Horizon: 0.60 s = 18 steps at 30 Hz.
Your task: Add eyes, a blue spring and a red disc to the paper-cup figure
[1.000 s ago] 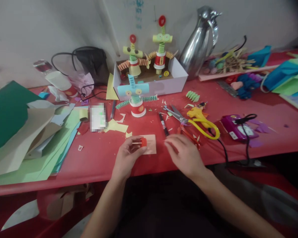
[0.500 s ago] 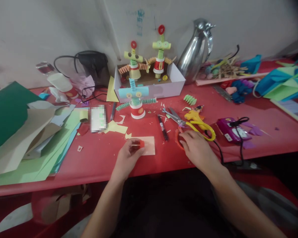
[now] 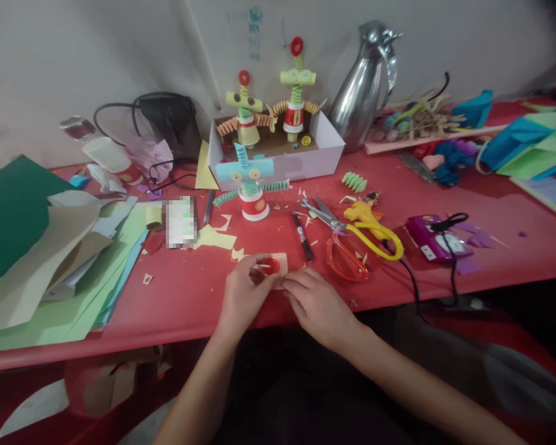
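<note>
My left hand (image 3: pixel 245 293) is closed around a small red round piece (image 3: pixel 271 266), with a thin pale strip showing beside it. Under the fingers lies a pale rectangle of paper (image 3: pixel 280 259) on the red table. My right hand (image 3: pixel 319 303) meets it at the paper's near right corner, its fingers pressed together; whether they pinch anything is hidden. To the right lie red-handled scissors (image 3: pixel 347 262) and scissors with large yellow handles (image 3: pixel 375 242). A dark marker (image 3: pixel 303 236) rests just beyond my hands.
A paper-cup robot figure (image 3: pixel 254 204) stands ahead, before a white box (image 3: pixel 278 170) with two more. Coloured paper sheets (image 3: pixel 65 309) pile at left. A steel jug (image 3: pixel 364 86), yellow glue gun (image 3: pixel 365 214) and purple corded device (image 3: pixel 433 238) stand or lie right.
My right hand has left the red-handled scissors and moved left to the paper beside my left hand. The red piece in my left hand now shows its round face. The view has shifted slightly.
</note>
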Tool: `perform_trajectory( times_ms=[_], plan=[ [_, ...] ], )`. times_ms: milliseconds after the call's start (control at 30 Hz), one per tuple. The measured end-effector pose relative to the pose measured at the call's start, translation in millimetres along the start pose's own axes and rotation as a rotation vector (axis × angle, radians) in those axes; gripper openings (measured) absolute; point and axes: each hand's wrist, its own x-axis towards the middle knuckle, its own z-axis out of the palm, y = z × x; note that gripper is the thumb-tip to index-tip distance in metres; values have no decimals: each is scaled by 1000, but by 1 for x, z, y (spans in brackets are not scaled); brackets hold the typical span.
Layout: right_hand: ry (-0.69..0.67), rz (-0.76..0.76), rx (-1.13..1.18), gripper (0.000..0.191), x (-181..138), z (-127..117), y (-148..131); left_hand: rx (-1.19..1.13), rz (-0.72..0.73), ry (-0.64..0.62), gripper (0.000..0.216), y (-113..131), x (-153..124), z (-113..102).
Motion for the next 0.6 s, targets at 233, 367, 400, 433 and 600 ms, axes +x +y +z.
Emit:
perform_trajectory(
  times_ms=[233, 367, 400, 433, 600],
  plan=[
    [21, -79, -71, 33, -9, 4, 2, 231, 199, 42, 27, 2, 2, 7],
    [114, 99, 138, 23, -2, -4, 5, 247, 211, 14, 27, 2, 2, 7],
    [144, 155, 203, 22, 3, -6, 7, 233, 198, 8, 28, 1, 2, 7],
    [166, 191, 257, 22, 8, -7, 8, 220, 188, 6, 29, 0, 3, 7],
    [250, 184, 318, 20, 34, -1, 14, 166, 203, 61, 27, -2, 6, 8]
  ],
)
